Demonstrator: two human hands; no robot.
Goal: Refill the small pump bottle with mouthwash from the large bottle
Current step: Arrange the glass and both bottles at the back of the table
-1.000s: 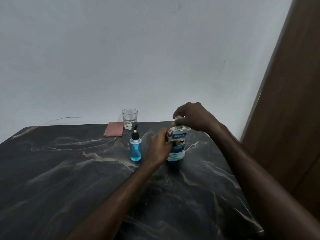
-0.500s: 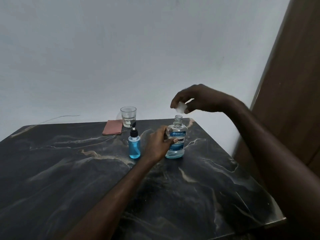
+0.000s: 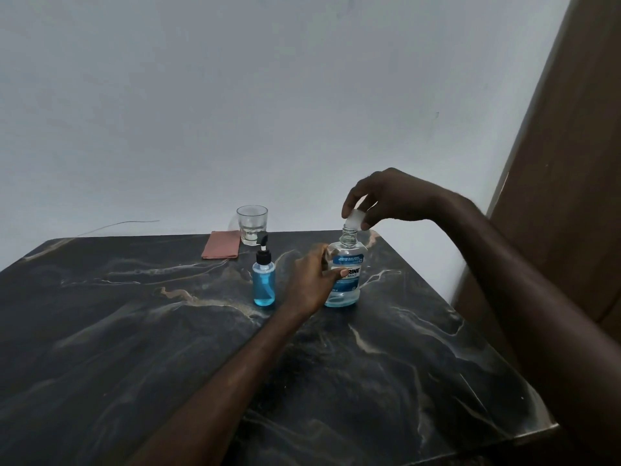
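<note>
Our left hand [image 3: 312, 280] grips the large bottle [image 3: 347, 279] upright on the table [image 3: 134, 331]; our right hand [image 3: 386, 200] pinches its cap [image 3: 355, 219] just over the neck. The pump bottle [image 3: 264, 280] stands at its nine o'clock.

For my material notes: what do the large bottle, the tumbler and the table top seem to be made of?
Large bottle: likely clear glossy plastic; liquid shows through. Tumbler: apparently glass, thick clear base. Table top: dark, pale-veined, marble-like; stone or laminate, unclear.
</note>
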